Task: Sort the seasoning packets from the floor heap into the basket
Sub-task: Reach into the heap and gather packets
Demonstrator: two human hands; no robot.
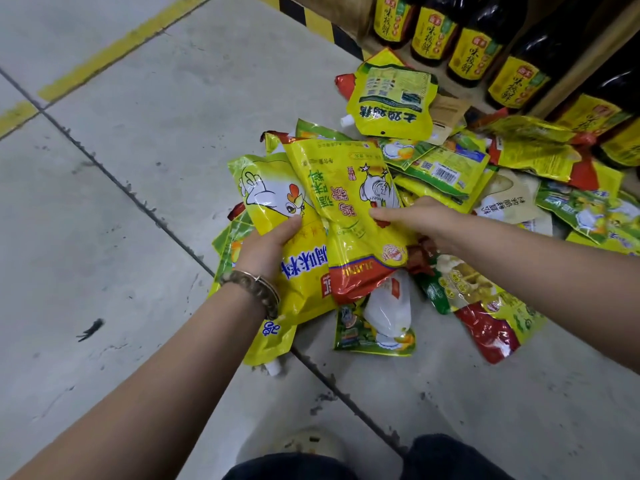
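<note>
Fingers (290, 226) of the left hand (265, 249) clench the chicken pouch (273, 199); the right hand (415, 220) pinches the red-ended packet (349, 216) overlapping it, both long axes pointing toward the shelf (588, 57).

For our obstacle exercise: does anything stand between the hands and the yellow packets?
Nothing visible: the left hand grips the yellow chicken-print plastic packet, the right hand the yellow red-ended plastic packet. No basket shows.
</note>
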